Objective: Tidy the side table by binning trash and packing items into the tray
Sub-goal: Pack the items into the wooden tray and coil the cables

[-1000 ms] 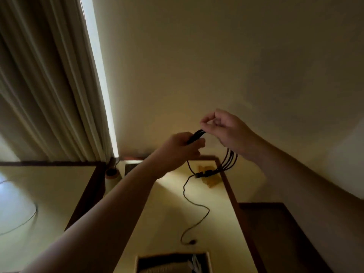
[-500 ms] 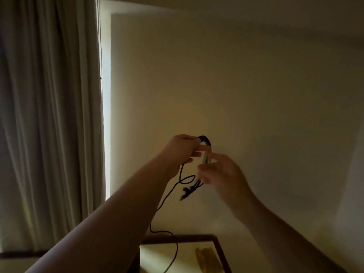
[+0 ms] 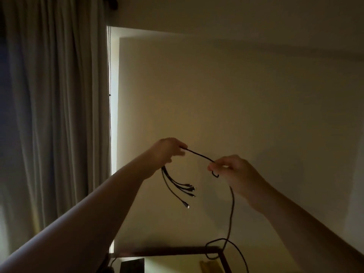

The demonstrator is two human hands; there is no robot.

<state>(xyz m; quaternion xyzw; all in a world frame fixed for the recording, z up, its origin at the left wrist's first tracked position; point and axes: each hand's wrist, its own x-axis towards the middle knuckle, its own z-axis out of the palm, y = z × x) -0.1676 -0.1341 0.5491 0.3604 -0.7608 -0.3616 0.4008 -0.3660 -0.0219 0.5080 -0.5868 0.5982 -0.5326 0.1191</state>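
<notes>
A black multi-head charging cable [image 3: 199, 154] stretches between both raised hands in front of the wall. My left hand [image 3: 167, 151] pinches it near the split, and several connector ends [image 3: 187, 189] hang below that hand. My right hand [image 3: 229, 167] grips the cable further along; from there the long tail [image 3: 231, 211] drops and loops above the side table [image 3: 177, 249] at the bottom edge. The tray is out of view.
A grey curtain [image 3: 55, 115] fills the left, with a bright strip of window [image 3: 113, 105] beside it. On the table top lie a dark flat object [image 3: 132, 266] and a yellowish item [image 3: 209, 266]. A plain wall stands behind the hands.
The view has tilted further up, so less table shows. My hands have drawn apart, the cable now taut between them, and the connector ends hang free below my left hand.
</notes>
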